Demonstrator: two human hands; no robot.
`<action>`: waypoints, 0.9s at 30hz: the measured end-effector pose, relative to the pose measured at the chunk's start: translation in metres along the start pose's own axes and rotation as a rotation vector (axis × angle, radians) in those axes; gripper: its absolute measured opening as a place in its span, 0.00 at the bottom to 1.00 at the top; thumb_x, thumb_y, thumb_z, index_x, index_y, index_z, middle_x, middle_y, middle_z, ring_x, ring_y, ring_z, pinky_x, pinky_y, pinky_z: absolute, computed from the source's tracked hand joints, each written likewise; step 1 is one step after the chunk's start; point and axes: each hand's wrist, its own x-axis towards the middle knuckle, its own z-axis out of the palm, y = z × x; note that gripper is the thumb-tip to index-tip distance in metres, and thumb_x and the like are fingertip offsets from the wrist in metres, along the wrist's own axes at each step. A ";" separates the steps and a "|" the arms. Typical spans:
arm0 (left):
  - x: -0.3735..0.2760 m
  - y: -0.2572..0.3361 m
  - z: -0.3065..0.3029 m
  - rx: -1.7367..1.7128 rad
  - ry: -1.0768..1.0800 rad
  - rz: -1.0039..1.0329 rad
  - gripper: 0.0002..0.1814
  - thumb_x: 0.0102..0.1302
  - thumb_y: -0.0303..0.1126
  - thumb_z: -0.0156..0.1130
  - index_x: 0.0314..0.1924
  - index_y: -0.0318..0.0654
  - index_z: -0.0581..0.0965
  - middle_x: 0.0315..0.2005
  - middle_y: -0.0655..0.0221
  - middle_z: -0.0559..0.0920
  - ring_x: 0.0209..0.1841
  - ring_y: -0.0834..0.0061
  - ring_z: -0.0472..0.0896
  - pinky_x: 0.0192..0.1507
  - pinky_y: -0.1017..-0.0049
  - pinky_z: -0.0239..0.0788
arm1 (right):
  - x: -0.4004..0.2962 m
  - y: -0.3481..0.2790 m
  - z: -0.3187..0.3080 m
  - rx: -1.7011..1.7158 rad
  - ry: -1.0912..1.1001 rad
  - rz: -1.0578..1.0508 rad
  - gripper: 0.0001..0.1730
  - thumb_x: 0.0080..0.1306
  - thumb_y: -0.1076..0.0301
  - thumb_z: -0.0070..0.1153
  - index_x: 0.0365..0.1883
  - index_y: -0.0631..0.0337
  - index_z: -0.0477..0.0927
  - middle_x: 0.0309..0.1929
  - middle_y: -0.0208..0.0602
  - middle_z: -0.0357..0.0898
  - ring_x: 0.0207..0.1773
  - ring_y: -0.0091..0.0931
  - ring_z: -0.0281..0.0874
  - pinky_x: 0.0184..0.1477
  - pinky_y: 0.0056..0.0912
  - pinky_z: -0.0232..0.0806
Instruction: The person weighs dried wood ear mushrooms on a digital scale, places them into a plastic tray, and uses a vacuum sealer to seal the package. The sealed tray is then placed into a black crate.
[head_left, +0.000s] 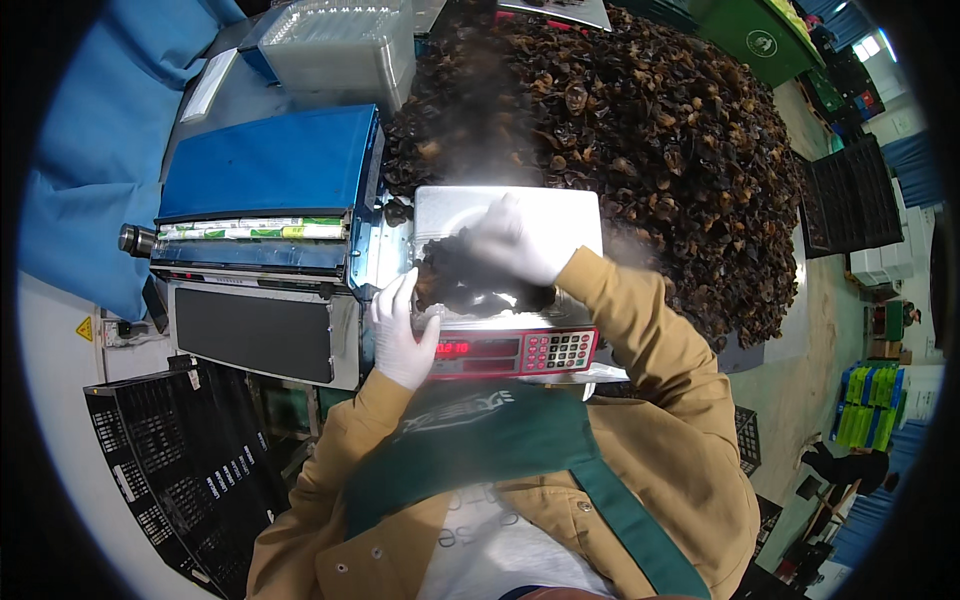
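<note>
A digital weighing scale (581, 214) with a metal plate and a lit red display stands before me. On its plate lies dark wood ear fungus (495, 289), seemingly in a clear plastic tray (431, 316) whose edge shows at the near left. My left hand (403, 330), in a white glove, rests at that tray's left corner with fingers spread. Over the fungus is my right hand (514, 240), also gloved and blurred by motion; whether its fingers hold a piece is unclear. A large heap of wood ear fungus (660, 150) rises behind and right of the scale.
Left of the scale stands a blue wrapping machine (262, 165) with film rolls and a dark plate (251, 330). Stacked clear trays (337, 60) stand behind it. Black crates (187, 465) are at lower left, a green bin (757, 37) at upper right. A person (855, 465) is far right.
</note>
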 end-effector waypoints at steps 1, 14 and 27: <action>-0.005 -0.002 -0.001 -0.030 0.004 -0.030 0.38 0.54 0.29 0.65 0.66 0.33 0.63 0.57 0.53 0.68 0.60 0.55 0.65 0.63 0.59 0.54 | 0.008 0.013 -0.010 -0.116 0.051 0.065 0.10 0.57 0.63 0.61 0.37 0.53 0.84 0.32 0.34 0.78 0.39 0.34 0.75 0.43 0.38 0.68; -0.027 -0.002 -0.027 -0.130 0.038 -0.157 0.34 0.58 0.23 0.60 0.66 0.35 0.64 0.59 0.54 0.67 0.62 0.56 0.66 0.66 0.64 0.56 | 0.007 0.106 -0.002 0.327 0.313 0.678 0.16 0.60 0.62 0.65 0.42 0.64 0.83 0.35 0.36 0.85 0.36 0.22 0.80 0.42 0.25 0.71; -0.026 -0.011 -0.014 -0.180 -0.013 -0.127 0.29 0.59 0.22 0.60 0.62 0.34 0.68 0.54 0.55 0.70 0.59 0.60 0.69 0.63 0.67 0.62 | -0.030 -0.005 0.003 0.988 0.293 0.415 0.10 0.63 0.73 0.62 0.43 0.62 0.81 0.35 0.28 0.83 0.38 0.21 0.78 0.44 0.25 0.69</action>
